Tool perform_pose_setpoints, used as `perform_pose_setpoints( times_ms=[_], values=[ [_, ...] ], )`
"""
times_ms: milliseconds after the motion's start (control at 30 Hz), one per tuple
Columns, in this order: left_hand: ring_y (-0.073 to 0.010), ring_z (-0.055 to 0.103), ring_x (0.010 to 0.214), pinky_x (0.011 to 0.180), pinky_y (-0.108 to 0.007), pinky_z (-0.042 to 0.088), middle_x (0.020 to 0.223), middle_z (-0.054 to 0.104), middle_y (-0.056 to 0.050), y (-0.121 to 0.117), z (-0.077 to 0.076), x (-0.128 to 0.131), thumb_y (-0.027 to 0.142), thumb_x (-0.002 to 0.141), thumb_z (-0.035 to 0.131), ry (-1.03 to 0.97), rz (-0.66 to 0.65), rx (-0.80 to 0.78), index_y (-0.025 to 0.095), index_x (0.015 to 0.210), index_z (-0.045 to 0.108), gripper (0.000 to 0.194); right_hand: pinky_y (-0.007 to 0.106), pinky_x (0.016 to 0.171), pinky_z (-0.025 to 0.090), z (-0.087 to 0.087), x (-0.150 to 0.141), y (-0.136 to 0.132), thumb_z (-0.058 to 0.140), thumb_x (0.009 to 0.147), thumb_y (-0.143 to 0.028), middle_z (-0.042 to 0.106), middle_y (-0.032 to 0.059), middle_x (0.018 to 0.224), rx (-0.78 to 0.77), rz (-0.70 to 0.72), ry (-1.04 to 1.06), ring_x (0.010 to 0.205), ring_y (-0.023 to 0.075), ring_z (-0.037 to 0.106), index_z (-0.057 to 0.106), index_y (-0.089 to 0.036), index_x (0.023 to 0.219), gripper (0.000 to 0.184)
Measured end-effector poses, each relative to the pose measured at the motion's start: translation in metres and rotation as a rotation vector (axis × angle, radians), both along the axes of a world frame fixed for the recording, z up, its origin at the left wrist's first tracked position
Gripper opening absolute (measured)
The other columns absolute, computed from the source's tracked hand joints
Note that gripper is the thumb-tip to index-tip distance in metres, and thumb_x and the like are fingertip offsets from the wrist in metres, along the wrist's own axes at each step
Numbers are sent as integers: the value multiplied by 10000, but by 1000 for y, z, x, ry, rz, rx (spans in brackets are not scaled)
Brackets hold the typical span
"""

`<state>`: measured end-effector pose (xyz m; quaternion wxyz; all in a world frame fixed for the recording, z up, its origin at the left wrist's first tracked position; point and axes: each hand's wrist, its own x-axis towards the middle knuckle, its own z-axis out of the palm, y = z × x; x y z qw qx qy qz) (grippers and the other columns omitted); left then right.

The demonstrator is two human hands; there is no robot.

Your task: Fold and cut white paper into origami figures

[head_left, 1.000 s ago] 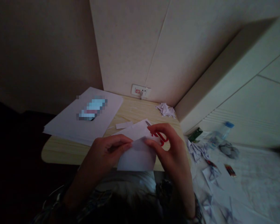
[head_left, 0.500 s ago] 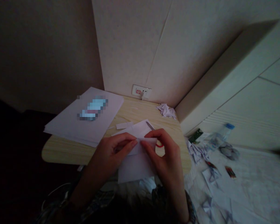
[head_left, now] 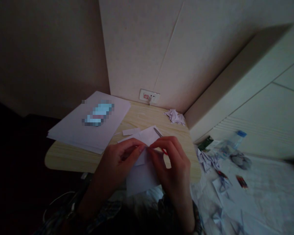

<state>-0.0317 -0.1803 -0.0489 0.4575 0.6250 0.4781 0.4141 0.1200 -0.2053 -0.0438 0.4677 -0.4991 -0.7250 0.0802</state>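
A white sheet of paper [head_left: 142,178], with a fold across its upper part, is held between my two hands over the table's front edge. My left hand [head_left: 123,158] pinches its top edge between thumb and fingers. Close beside it, my right hand [head_left: 171,156] pinches the same edge, thumb in front and fingers behind. Beyond the hands lies another white sheet [head_left: 149,132] on the table. A pair of scissors [head_left: 158,132] with a red handle rests there, partly hidden by my right hand.
On the table [head_left: 70,160], a stack of white paper [head_left: 70,124] bears a blurred-out phone [head_left: 99,113]. Folded paper pieces [head_left: 175,117] lie in the back right corner, and a paper strip [head_left: 131,131] near the middle. A plastic bottle [head_left: 236,140] and more folded papers [head_left: 207,160] lie at right.
My right hand's fingers have shifted left along the paper's top edge, closer to my left hand. The paper's lower part has tilted slightly and hangs a little lower.
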Motion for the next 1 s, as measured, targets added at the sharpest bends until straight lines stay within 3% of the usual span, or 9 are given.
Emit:
perform_pose_setpoints(
  times_ms=[133, 367, 567, 867, 1000],
  values=[
    [-163, 655, 653, 582, -212, 481, 701, 724, 15, -2, 4, 0, 327, 868, 583, -7, 30, -5, 204, 755, 708, 208, 282, 759, 476, 1, 1, -2, 585, 890, -105, 647, 19, 874, -15, 33, 39, 852, 167, 606, 627, -219, 896, 122],
    [-174, 675, 643, 570, -222, 498, 681, 739, 19, -5, 9, -1, 341, 853, 591, 10, -34, -16, 218, 758, 716, 199, 288, 696, 478, 6, 6, -1, 616, 855, -172, 689, -11, 776, -289, 14, 347, 763, 172, 631, 648, -239, 814, 85],
    [-166, 727, 705, 646, -208, 546, 766, 790, 27, -5, 8, -1, 288, 786, 691, -162, -113, -86, 236, 781, 704, 53, 237, 688, 491, 4, 8, 0, 677, 804, -165, 668, -37, 804, -334, 54, 625, 767, 134, 632, 646, -253, 821, 95],
    [-185, 738, 752, 720, -253, 578, 769, 781, 15, -4, 7, -2, 274, 774, 713, -150, -84, -70, 236, 780, 694, 43, 279, 723, 468, 5, 10, -3, 649, 842, -217, 658, -16, 807, -356, 55, 481, 801, 160, 616, 659, -245, 832, 31],
    [-219, 735, 938, 819, -285, 582, 960, 784, -7, -3, 2, -3, 208, 656, 807, -168, -144, -115, 248, 943, 668, 322, 281, 727, 488, 3, 11, -2, 663, 817, -191, 672, -15, 819, -295, -1, 545, 810, 163, 627, 659, -252, 827, 62]
  ],
)
